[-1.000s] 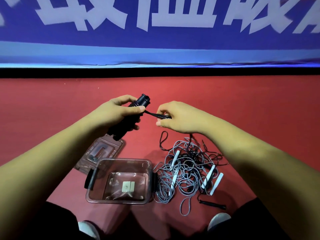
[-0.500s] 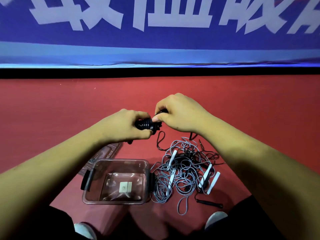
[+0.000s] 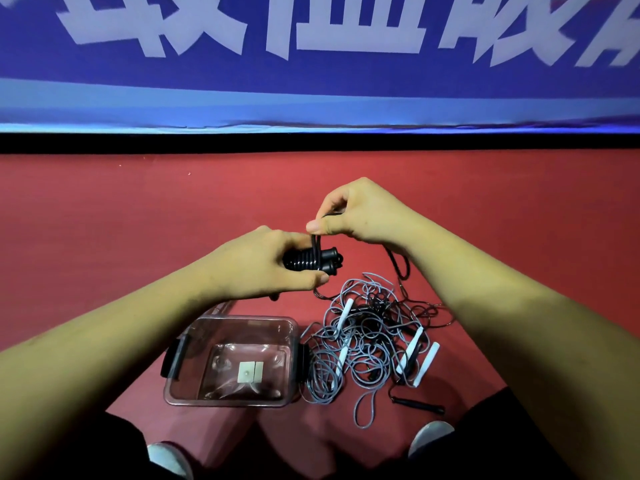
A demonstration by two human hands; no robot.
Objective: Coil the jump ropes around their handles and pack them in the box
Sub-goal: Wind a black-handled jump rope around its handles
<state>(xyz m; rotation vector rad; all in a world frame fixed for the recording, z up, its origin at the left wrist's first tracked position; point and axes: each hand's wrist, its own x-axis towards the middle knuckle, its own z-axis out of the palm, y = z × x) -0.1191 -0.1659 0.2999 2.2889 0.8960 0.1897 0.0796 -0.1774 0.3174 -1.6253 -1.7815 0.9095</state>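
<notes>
- Raised since half a second ago, the right grip (image 3: 360, 213) now sits just above and to the right of the bundle rather than tight against it, and a short doubled length of cord stands up from the bundle to its fingertips.
- Right grip: thumb and forefinger pinch the black rope (image 3: 315, 242); the other fingers are curled. More of this rope hangs from under the hand and trails down to the right, into the pile.
- Left grip (image 3: 263, 265), at frame centre, is wrapped round the pair of black handles (image 3: 311, 263), thumb beneath and fingers over the top. The handles lie level, with their capped ends pointing right.
- Several tight turns of black rope already circle the handles, just beside the left fingertips.
- Lower centre, the clear box (image 3: 294, 358) stands open on the red floor (image 3: 138, 220), with dark latches on both ends and a pale sticker on its bottom.
- Its lid (image 3: 221, 306) shows only in part, behind the left forearm.
- Just right of the box, touching its wall, lies a tangle of grey ropes (image 3: 363, 341) with four white handles (image 3: 414, 344) sticking out of it.
- One loose black handle (image 3: 420, 405) lies at the pile's lower right edge.
- Two pale shoes (image 3: 433, 434) show at the bottom edge.
- Across the top hangs a blue banner (image 3: 311, 81) with large white characters.
</notes>
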